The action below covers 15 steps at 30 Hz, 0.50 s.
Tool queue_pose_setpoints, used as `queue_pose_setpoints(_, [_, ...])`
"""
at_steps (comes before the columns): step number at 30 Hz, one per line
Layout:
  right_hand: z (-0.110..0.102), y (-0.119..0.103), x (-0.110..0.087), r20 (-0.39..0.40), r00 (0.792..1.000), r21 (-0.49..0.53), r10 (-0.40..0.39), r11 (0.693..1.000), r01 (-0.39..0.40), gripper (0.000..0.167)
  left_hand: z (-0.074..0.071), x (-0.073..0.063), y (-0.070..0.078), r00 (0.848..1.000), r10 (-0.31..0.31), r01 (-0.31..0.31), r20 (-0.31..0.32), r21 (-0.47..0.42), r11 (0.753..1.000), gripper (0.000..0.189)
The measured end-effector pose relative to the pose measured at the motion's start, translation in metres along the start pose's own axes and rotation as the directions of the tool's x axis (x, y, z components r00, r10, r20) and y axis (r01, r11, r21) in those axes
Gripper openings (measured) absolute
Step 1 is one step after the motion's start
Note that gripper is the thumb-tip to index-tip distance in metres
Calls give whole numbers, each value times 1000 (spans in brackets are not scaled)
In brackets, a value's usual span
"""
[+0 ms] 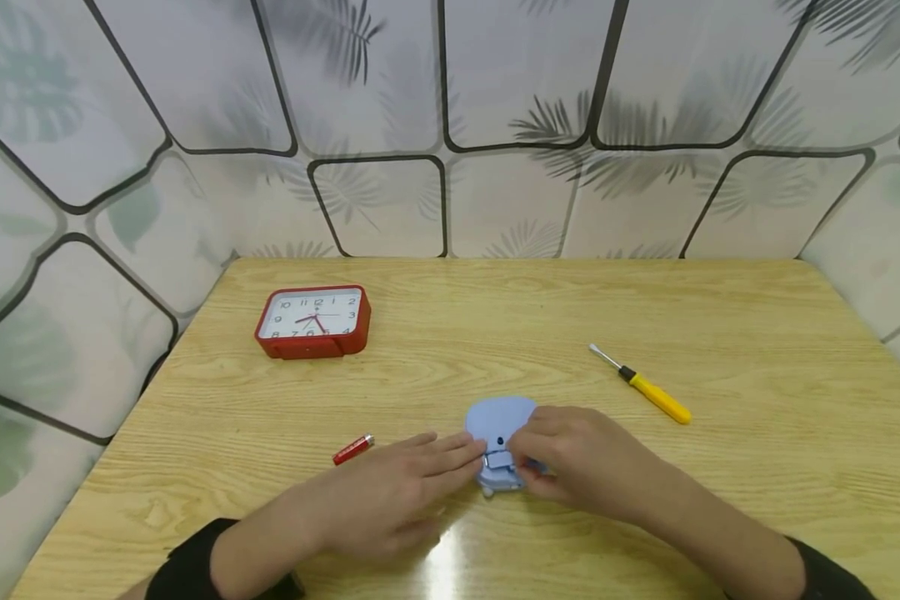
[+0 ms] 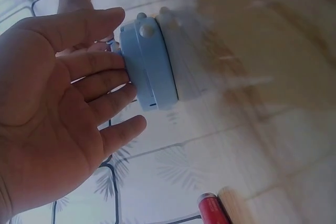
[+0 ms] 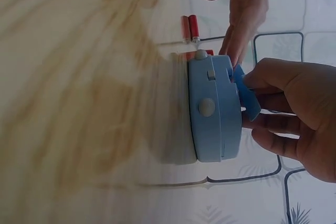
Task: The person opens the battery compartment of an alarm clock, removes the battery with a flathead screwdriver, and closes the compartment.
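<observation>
A light-blue rounded device, like a small alarm clock, lies back side up near the table's front. Its back has a black dot and a battery compartment; pale round knobs show along its side in the right wrist view. My right hand pinches a blue battery cover between thumb and fingers, tilted up off the back. With straight fingers, my left hand touches the device's left edge. A red battery lies just beyond the left hand. The right fingers hide part of the compartment.
A red rectangular clock stands at the back left of the wooden table. To the right lies a screwdriver with a yellow handle. A wall with leaf-patterned panels borders the table's far edge.
</observation>
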State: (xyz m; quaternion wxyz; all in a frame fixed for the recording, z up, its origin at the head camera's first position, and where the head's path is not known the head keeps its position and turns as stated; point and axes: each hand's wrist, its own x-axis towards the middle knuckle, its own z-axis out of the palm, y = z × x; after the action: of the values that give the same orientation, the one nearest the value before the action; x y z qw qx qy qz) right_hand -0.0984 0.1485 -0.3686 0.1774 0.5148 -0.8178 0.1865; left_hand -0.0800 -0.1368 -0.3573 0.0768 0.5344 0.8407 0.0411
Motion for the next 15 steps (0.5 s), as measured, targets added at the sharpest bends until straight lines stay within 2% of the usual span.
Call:
queue_pose_setpoints(6, [0, -2, 1, 33, 999, -22, 12, 1000, -11, 32, -3, -1, 3, 999, -11, 12, 37, -30, 999, 73])
queue_pose_setpoints(15, [0, -4, 2, 61, 998, -77, -12, 997, 16, 28, -4, -2, 1, 998, -4, 9, 61, -80, 997, 75])
